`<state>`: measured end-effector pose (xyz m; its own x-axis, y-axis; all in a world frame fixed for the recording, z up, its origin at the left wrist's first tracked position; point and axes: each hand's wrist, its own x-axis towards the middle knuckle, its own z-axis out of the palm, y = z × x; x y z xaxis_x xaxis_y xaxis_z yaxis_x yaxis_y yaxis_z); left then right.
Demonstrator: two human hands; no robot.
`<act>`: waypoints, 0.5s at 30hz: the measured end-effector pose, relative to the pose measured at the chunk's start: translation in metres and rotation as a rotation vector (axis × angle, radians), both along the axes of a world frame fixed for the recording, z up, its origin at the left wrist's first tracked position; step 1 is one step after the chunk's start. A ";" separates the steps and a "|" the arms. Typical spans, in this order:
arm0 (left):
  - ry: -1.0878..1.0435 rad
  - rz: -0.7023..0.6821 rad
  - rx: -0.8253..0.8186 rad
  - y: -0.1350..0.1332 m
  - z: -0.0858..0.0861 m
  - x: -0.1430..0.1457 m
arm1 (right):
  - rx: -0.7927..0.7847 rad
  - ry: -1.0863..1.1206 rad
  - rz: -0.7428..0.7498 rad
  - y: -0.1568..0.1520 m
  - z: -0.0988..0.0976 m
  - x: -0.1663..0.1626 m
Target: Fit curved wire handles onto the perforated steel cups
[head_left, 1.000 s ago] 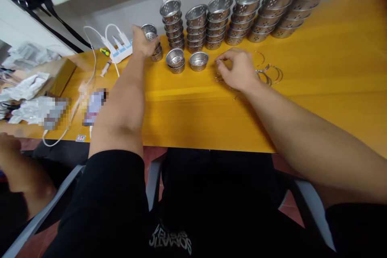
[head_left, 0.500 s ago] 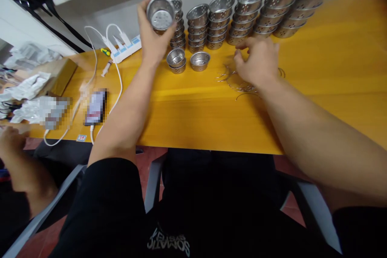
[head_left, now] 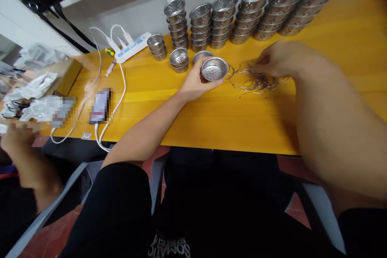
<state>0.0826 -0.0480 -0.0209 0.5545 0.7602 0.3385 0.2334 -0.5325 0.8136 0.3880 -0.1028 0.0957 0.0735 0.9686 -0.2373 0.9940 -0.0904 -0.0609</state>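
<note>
My left hand (head_left: pixel 196 81) is wrapped around a small perforated metal cup (head_left: pixel 214 69), its mouth tilted up towards me. Just right of it, a loose tangle of thin curved wires (head_left: pixel 256 84) lies on the tabletop. My right hand (head_left: pixel 276 59) reaches down at the upper edge of this tangle, fingers bent together; whatever is between the fingertips is hidden. Partly behind the held cup sits a single cup (head_left: pixel 202 55). Left of that are two nested cups (head_left: pixel 179 59), and farther left a short stack of cups (head_left: pixel 157 47).
Taller stacks of perforated cups (head_left: pixel 223 22) line the back of the orange table (head_left: pixel 229 129). A power strip (head_left: pixel 133 47), white cables, a phone (head_left: pixel 100 105) and a small syringe (head_left: pixel 110 68) lie on the left. Another person's arm (head_left: pixel 39 165) rests at the far left.
My left hand has brought the cup from the back left down and right, beside the wires, uncovering the stacks behind it. My right hand has shifted right, fingers now bent down over the tangle.
</note>
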 end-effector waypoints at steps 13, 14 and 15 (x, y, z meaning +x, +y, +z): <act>0.013 -0.008 0.001 -0.002 0.010 -0.009 | 0.018 -0.027 0.040 0.006 -0.012 -0.005; 0.008 -0.001 0.001 -0.002 0.010 -0.009 | 0.025 -0.030 0.043 0.005 -0.012 -0.006; 0.005 0.006 -0.004 -0.003 0.011 -0.009 | 0.031 -0.034 0.045 0.004 -0.012 -0.007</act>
<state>0.0734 -0.0512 -0.0097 0.5519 0.7647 0.3326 0.2401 -0.5277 0.8148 0.3814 -0.0985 0.0839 0.0369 0.9781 -0.2049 0.9986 -0.0438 -0.0290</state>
